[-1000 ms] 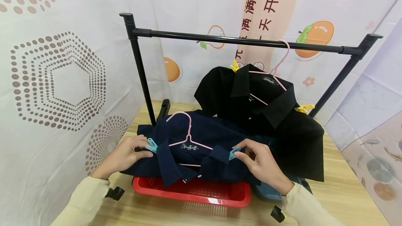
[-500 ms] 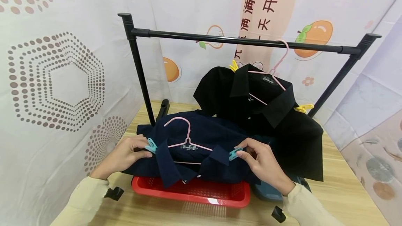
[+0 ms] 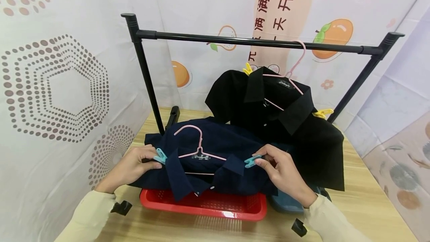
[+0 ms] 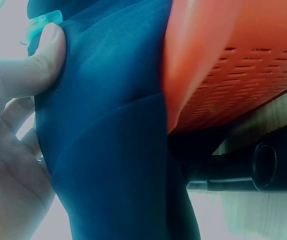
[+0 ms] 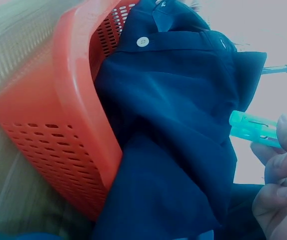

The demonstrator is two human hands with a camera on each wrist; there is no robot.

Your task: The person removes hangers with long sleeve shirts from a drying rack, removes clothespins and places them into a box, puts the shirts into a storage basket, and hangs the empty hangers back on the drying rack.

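Observation:
A navy shirt (image 3: pixel 221 133) with a pink hanger (image 3: pixel 200 148) inside its collar lies over a red basket (image 3: pixel 201 209). My left hand (image 3: pixel 136 163) pinches the shirt at the left shoulder, thumb on the cloth. Beside that thumb is a teal clothespin (image 3: pixel 161 156) on the shirt. Between the thumb and fingers of my right hand (image 3: pixel 280 167) is another teal clothespin (image 3: pixel 252 161). Its front end meets the shirt's right shoulder edge in the right wrist view; whether it bites the cloth I cannot tell.
Behind stands a black clothes rack (image 3: pixel 215 39). A black shirt (image 3: pixel 235 92) hangs from it on a pink hanger, with a yellow clothespin (image 3: pixel 248 69) at each shoulder. A dark blue container (image 3: pixel 285 201) sits right of the basket, partly under the black shirt.
The right clothespin has turned flatter, and more of it shows outside the right fingers. The hanger's hook has tilted slightly left. The left hand keeps its hold, and the whole view has shifted a little.

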